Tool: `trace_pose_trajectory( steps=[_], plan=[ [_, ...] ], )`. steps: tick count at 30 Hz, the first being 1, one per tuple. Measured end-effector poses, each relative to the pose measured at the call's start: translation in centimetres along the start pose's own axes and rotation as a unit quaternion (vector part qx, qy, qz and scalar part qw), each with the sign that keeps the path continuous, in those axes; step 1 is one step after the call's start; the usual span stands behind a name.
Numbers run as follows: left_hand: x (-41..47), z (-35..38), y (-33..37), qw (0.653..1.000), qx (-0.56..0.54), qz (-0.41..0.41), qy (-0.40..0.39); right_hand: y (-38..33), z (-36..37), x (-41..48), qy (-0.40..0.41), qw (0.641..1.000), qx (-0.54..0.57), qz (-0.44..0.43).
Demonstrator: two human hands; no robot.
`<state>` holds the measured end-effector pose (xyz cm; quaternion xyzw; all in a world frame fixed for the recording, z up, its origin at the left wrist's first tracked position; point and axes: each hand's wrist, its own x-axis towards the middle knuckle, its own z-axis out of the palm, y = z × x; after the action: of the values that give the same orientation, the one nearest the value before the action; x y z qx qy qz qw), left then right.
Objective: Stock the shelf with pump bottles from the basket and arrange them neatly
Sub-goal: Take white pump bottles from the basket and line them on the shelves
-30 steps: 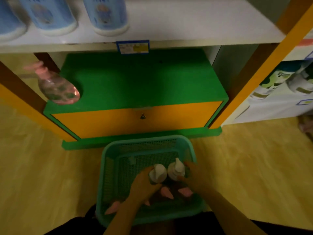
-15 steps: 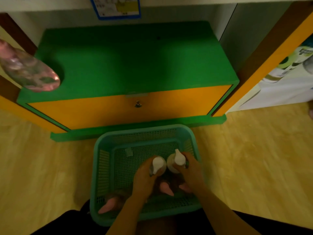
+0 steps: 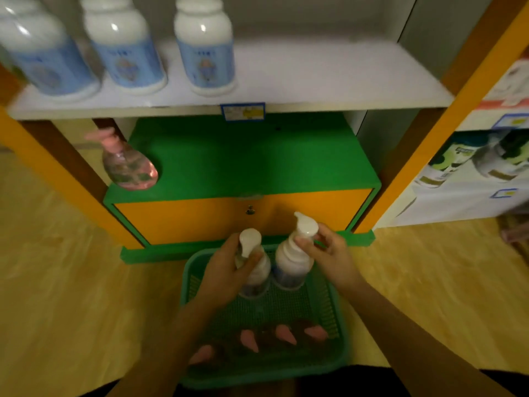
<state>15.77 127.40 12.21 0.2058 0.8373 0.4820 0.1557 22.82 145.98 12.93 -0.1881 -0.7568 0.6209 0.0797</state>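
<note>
My left hand (image 3: 226, 270) grips a white pump bottle (image 3: 253, 270) by its neck, held above the teal basket (image 3: 340, 365). My right hand (image 3: 329, 253) pinches the pump head of a second white pump bottle (image 3: 292, 265), just right of the first. Both bottles hang upright over the basket's far end. Several bottles with pink pumps (image 3: 283, 335) lie in the basket's near half. A pink pump bottle (image 3: 128, 167) stands on the green shelf (image 3: 257, 161) at its left edge.
The white upper shelf (image 3: 315, 78) carries three large blue-labelled white bottles (image 3: 204, 53) on its left side. An orange drawer front (image 3: 200, 216) sits under the green shelf. Orange posts (image 3: 446, 124) flank the unit. More bottles stand on the neighbouring shelf (image 3: 472, 164) at right.
Both hands have lifted the two white pump bottles up out of the basket toward the shelf. The view has tilted up, bringing the upper shelf into sight.
</note>
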Motion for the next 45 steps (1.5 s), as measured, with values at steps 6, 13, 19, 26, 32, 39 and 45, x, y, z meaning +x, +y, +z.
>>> trace_pose_trajectory(
  steps=[6, 13, 19, 26, 32, 39, 45],
  plan=[
    [-0.8, -6.5, 8.4, 0.995, -0.023, 0.075, 0.054, -10.3, -1.1, -0.5, 0.009, 0.993, 0.011, -0.114],
    [-2.0, -11.8, 14.3, 0.978, -0.050, 0.149, 0.136, -19.3, -1.6, -1.0, 0.059, 0.978, -0.020, -0.198],
    [-2.1, -12.5, 15.7, 0.968, -0.079, 0.150, 0.187, -23.6, -1.6, -0.9, 0.094, 0.968, -0.081, -0.220],
    [-0.2, -12.9, 16.2, 0.960, -0.102, 0.146, 0.217, -28.1, -1.6, 3.2, 0.157, 0.957, -0.104, -0.222],
    [1.5, -13.4, 16.9, 0.951, -0.104, 0.162, 0.241, -30.7, -0.9, 8.4, 0.218, 0.945, -0.103, -0.221],
    [3.2, -13.5, 16.8, 0.949, -0.106, 0.167, 0.245, -30.2, 0.1, 12.7, 0.216, 0.949, -0.116, -0.199],
    [4.1, -13.3, 16.9, 0.951, -0.113, 0.157, 0.243, -30.1, 0.0, 14.8, 0.222, 0.949, -0.131, -0.181]
  ],
)
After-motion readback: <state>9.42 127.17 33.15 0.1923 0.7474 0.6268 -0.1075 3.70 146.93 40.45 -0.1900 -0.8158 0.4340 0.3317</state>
